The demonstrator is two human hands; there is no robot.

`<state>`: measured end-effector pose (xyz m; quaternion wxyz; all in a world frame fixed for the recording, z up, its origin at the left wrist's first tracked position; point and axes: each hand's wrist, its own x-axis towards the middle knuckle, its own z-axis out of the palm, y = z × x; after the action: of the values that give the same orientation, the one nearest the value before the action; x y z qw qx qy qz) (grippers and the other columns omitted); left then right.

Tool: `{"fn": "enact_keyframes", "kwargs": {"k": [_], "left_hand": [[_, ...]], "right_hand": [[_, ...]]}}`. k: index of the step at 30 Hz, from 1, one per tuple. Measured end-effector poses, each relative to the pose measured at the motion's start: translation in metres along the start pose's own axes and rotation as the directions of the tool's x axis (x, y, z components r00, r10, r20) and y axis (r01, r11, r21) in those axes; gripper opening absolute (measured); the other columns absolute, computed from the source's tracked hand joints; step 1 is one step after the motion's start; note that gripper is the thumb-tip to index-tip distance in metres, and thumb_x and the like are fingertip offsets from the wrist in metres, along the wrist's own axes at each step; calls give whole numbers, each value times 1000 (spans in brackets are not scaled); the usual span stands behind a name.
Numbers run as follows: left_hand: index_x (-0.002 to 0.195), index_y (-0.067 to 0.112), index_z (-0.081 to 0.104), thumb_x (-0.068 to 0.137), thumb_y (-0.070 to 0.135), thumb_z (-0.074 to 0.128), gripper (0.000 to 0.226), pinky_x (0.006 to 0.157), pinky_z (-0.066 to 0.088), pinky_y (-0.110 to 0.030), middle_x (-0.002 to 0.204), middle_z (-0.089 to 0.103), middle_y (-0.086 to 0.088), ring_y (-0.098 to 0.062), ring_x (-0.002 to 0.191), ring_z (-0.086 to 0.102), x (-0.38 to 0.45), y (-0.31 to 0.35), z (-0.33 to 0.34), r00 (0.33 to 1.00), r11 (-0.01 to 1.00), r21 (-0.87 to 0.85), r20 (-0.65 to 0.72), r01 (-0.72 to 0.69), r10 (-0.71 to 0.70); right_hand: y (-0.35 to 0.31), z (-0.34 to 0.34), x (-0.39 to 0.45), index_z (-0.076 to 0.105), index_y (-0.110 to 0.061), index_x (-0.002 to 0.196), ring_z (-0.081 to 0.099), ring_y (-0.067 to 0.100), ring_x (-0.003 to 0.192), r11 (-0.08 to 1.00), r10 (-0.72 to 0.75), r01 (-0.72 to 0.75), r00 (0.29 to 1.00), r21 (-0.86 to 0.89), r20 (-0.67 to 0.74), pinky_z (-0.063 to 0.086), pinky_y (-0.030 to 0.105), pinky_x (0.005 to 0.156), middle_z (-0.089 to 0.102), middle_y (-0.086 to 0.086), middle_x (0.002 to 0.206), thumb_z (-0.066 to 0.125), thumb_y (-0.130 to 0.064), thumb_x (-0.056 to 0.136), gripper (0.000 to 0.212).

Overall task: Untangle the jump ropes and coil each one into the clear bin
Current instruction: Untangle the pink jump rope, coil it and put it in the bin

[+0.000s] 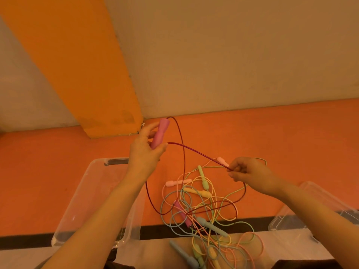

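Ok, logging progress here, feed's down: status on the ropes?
Left hand grips pink handle, raised. Right hand pinches dark red cord. Cord's far end still in the tangled pile. Clear bin has no rope in it.

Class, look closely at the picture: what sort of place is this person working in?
Probably a gym or playroom, though that is a guess: an orange floor, an orange column against a plain wall, and tangled jump ropes beside a clear bin.

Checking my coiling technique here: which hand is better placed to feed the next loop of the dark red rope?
Probably the right hand: it pinches the dark red rope, while the left hand already holds the pink handle.
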<state>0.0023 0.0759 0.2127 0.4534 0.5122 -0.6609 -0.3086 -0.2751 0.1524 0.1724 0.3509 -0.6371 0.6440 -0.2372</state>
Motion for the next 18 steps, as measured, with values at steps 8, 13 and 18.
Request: {"fn": "enact_keyframes", "kwargs": {"k": [8,13,18], "left_hand": [[130,26,52,80,2,71,59,48,52,-23,109,59,0,-16,86,62,-4,-1,13,983,998,-33,179,55,-48],[114,45,51,79,-2,71,62,45,50,-22,109,61,-4,-20,89,66,-15,6,34,944,994,-86,329,64,-32],[122,37,51,80,2,72,58,48,50,-21,103,59,7,-11,81,65,-23,12,45,914,998,-60,407,30,-3]], "right_hand": [[-18,-4,3,68,-17,76,56,2,57,990,-106,117,986,85,-127,44,17,56,62,-4,63,62,-23,91,18],[-36,7,8,70,-8,81,52,3,48,989,-148,149,985,4,-91,42,22,52,65,10,68,61,-25,92,22],[-53,18,10,69,-8,80,50,4,49,980,-191,194,979,34,-76,37,17,51,64,13,68,61,-20,91,19]]}}
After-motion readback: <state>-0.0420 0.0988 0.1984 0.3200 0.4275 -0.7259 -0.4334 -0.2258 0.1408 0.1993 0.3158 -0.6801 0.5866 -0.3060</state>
